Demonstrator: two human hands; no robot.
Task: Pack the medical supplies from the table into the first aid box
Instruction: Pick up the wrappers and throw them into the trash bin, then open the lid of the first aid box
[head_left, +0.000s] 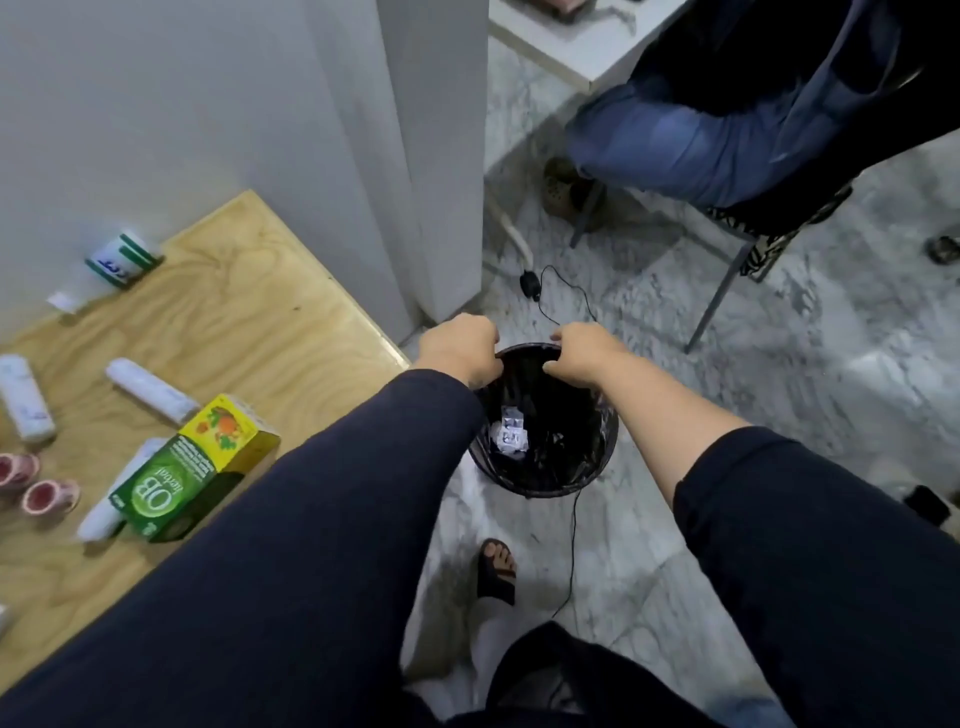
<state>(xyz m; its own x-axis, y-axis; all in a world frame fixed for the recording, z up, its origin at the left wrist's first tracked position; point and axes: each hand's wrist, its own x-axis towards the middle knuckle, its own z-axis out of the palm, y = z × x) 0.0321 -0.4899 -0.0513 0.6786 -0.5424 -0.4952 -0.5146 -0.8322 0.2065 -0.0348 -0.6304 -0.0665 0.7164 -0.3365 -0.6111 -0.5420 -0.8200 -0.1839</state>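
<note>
My left hand and my right hand reach over a black waste bin on the floor. Each hand pinches the far rim of its black liner, which is stretched between them. Crumpled white and silver wrappers lie inside the bin. On the wooden table at the left lie white bandage rolls, a green and yellow box, two pink tape rolls and a green and white tub. No first aid box is in view.
A white pillar rises just beyond the table's corner. A person in jeans sits on a chair at the upper right. A thin black cable runs across the marble floor past the bin. My sandalled foot stands below the bin.
</note>
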